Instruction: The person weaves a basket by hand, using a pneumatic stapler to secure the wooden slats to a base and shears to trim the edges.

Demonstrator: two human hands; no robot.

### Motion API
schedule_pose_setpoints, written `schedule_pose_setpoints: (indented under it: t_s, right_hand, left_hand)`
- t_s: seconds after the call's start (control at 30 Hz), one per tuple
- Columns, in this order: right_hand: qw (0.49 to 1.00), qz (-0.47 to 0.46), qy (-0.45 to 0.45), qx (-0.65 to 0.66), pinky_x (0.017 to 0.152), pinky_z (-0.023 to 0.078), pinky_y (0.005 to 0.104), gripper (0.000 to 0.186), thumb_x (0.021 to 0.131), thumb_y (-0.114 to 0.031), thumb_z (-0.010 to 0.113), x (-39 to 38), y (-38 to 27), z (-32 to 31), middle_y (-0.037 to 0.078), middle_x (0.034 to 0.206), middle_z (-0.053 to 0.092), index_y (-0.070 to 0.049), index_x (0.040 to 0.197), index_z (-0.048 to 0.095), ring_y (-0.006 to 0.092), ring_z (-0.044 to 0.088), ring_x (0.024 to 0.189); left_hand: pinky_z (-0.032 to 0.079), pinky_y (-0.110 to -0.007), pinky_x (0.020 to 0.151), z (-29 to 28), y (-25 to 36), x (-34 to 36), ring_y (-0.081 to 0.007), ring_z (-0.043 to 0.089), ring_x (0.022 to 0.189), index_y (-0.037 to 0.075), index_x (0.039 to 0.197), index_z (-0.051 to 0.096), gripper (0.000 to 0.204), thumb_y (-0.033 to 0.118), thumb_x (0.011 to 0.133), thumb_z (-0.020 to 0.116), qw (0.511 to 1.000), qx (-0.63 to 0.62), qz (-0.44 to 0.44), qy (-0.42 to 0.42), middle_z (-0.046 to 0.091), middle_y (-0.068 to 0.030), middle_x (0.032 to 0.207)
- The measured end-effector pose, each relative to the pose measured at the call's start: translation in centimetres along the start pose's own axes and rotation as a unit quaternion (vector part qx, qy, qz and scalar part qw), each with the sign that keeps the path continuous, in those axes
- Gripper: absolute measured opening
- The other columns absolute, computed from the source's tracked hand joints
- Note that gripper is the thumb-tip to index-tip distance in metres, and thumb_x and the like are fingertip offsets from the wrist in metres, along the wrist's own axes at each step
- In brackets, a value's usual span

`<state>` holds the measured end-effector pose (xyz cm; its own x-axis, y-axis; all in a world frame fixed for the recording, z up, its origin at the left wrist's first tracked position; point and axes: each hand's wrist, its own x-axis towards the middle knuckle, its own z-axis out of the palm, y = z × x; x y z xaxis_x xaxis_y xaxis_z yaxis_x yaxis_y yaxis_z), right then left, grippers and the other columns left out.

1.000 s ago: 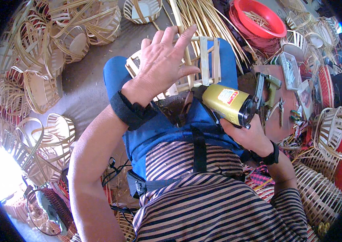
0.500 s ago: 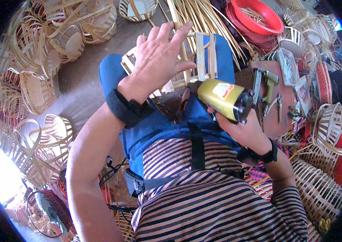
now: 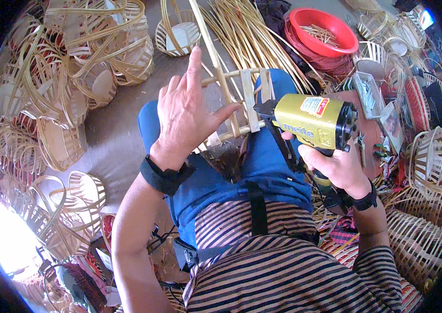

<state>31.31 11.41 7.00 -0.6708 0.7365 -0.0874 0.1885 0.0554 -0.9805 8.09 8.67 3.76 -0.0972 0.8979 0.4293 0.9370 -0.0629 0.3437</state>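
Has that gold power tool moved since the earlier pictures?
Yes: judged against the red basin, the gold power tool has moved to the right.

White glare (image 3: 8, 235) burns out the lower left; softer light reaches the floor (image 3: 122, 122). The nail gun (image 3: 309, 122) looks fairly sharp; outlying baskets (image 3: 17, 148) soften and bend toward black corners.

glossy nailer (image 3: 309, 116), wooden frame (image 3: 249, 99) (matt)

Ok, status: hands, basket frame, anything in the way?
Right hand gripping gold nail gun, close to slatted basket frame. Left hand open over frame, partly blocking the view of it.
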Motion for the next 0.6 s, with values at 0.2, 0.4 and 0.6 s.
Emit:
schedule_pose_setpoints:
  t_s: [0.2, 0.4, 0.6]
  right_hand:
    - [0.999, -0.046, 0.023, -0.003, 0.071, 0.041, 0.0255, 0.026, 0.068, -0.001, 0.052, 1.0, 0.2, 0.4, 0.007, 0.085, 0.057, 0.001, 0.094, 0.050, 0.0133, 0.054, 0.079]
    - [0.998, -0.064, 0.013, -0.027, 0.073, 0.041, 0.0267, 0.024, 0.067, -0.002, 0.053, 1.9, 0.9, 0.6, 0.007, 0.083, 0.058, 0.000, 0.090, 0.053, 0.0154, 0.055, 0.078]
    - [0.996, -0.077, -0.004, -0.044, 0.071, 0.041, 0.0265, 0.023, 0.067, -0.003, 0.052, 2.5, 1.1, 0.7, 0.007, 0.082, 0.058, 0.000, 0.090, 0.053, 0.0152, 0.056, 0.076]
  left_hand:
    - [0.036, -0.035, 0.060, 1.5, 1.0, -0.9, -0.0246, 0.050, 0.070, 0.005, 0.123, 0.016, 0.093, 0.036, 0.051, 0.068, 0.999, 0.005, -0.047, -0.017, 0.053, -0.0098, 0.075]
    - [0.034, -0.033, 0.059, 1.8, 2.2, -1.6, -0.0222, 0.048, 0.070, 0.010, 0.124, 0.019, 0.091, 0.035, 0.051, 0.067, 0.999, 0.027, -0.012, -0.017, 0.050, -0.0067, 0.073]
    - [0.032, -0.033, 0.061, 1.7, 2.3, -1.8, -0.0218, 0.047, 0.070, 0.008, 0.123, 0.020, 0.088, 0.033, 0.053, 0.067, 0.999, 0.026, -0.020, -0.027, 0.049, -0.0060, 0.074]
